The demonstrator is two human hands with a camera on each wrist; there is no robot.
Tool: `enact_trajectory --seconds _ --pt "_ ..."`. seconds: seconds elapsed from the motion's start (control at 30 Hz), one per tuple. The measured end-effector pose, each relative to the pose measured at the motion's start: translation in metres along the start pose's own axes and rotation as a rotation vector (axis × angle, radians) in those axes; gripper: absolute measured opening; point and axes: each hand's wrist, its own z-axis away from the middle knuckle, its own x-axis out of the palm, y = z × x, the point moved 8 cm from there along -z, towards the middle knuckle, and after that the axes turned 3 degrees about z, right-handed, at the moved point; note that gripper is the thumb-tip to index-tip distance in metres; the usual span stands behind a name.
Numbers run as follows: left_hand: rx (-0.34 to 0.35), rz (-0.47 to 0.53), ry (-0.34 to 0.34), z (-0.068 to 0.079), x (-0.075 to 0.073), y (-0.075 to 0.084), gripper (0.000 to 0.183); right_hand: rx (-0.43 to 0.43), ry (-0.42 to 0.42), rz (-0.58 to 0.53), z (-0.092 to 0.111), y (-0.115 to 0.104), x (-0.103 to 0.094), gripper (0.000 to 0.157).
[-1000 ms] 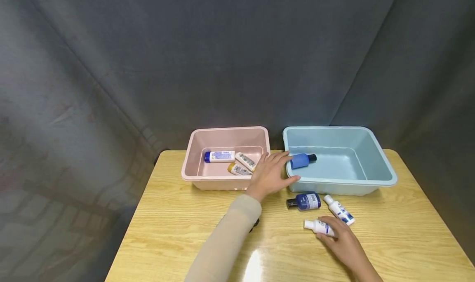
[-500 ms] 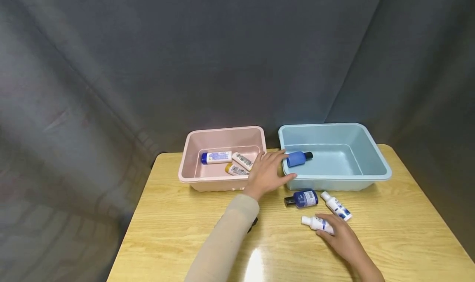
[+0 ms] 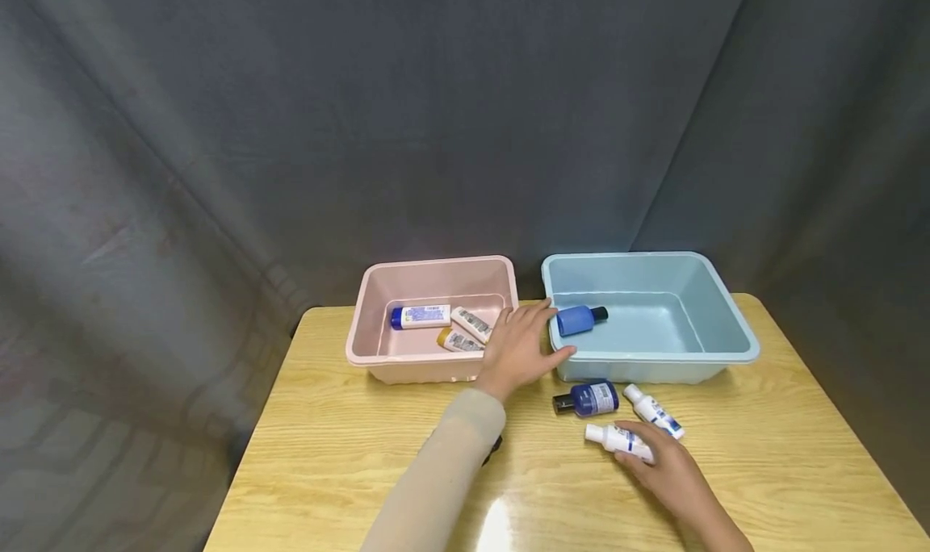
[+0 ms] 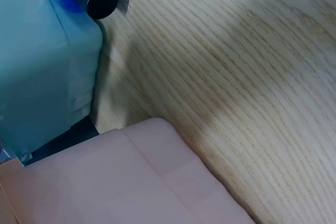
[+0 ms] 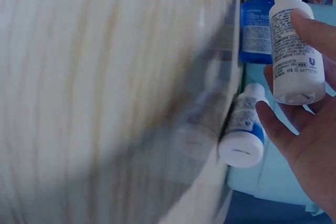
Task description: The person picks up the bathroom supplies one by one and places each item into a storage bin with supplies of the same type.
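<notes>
My right hand [image 3: 664,471] pinches a small white bottle [image 3: 619,441] between thumb and fingers; its printed back faces the right wrist view. Beyond it a second white bottle [image 3: 654,411] with a blue label lies on the table. A dark blue bottle [image 3: 594,399] with a black cap lies before the light blue tub [image 3: 654,357]. My left hand [image 3: 517,350] is spread over the space between the two tubs, its fingertips at the blue tub's left rim and nothing in its grasp. In the left wrist view that hand is out of sight.
The pink tub [image 3: 421,358] stands on the left, holding a white tube with a blue cap [image 3: 421,316] and two white tubes with yellow caps, one cap hidden by the hand. A blue bottle [image 3: 576,321] lies inside the blue tub. Grey curtain [image 3: 450,116] hangs behind the wooden table [image 3: 327,455].
The head view has shifted slightly. Both hands keep nearly the same place and pose, and the right still holds the white bottle.
</notes>
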Motion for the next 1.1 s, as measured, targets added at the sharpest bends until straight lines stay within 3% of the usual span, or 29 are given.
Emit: enact_trajectory --seconds 0.63,0.93,1.1 --pt "0.003 -0.083 0.057 0.0 0.0 0.0 0.071 -0.084 0.126 0.045 0.001 -0.021 -0.029 0.046" --pt "-0.015 -0.118 -0.027 0.0 0.004 -0.001 0.073 -0.114 0.181 0.155 -0.002 -0.034 -0.051 0.049" --pt "-0.002 -0.128 -0.021 0.0 0.004 0.001 0.073 -0.168 0.214 0.2 -0.001 -0.044 -0.07 0.053"
